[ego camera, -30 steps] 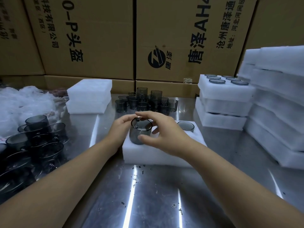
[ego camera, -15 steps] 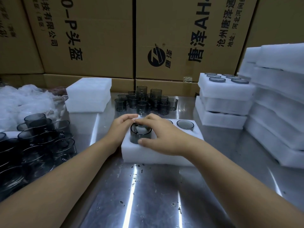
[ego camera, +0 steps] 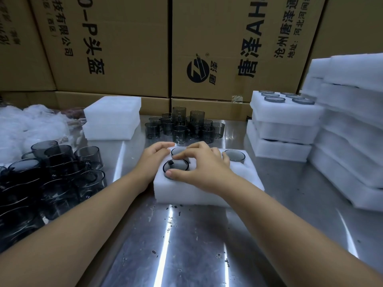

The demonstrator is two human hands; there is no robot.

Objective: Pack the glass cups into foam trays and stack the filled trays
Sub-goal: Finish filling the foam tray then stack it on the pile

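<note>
— Cup (ego camera: 175, 166): where is it?
— Sunk in the near-left pocket of the tray (ego camera: 207, 192), with only its rim showing above the foam. The right hand (ego camera: 199, 168) pinches that rim, thumb (ego camera: 172, 174) on the near side, fingers (ego camera: 187, 152) arched over the far side.
— Why from above?
— I'd say the pocket hugs the glass, so the rim is the only part left to hold. (A small dark mark shows inside the rim; I can't tell what it is.)
— And the left hand (ego camera: 154, 162)?
— It rests against the tray's left edge with bent fingers, probably to stop the light foam sliding on the steel table (ego camera: 186, 245). Whether it grips or only leans, I can't tell.
— What else is in the tray?
— A second cup (ego camera: 178, 151) sits just behind the first, and a third cup (ego camera: 234, 155) is in the far-right pocket. The right hand hides the other pockets.
— Supply?
— Loose cups (ego camera: 182, 127) cluster behind the tray, and more cups (ego camera: 62, 162) crowd the left side, both within easy reach, it seems. Foam blocks (ego camera: 112, 119) sit back left.
— Finished ones?
— A stack of filled trays (ego camera: 284, 121) stands to the right, its top tray showing cup rims, with a taller foam stack (ego camera: 352, 141) beyond. I judge this tray joins it once its pockets are full.
</note>
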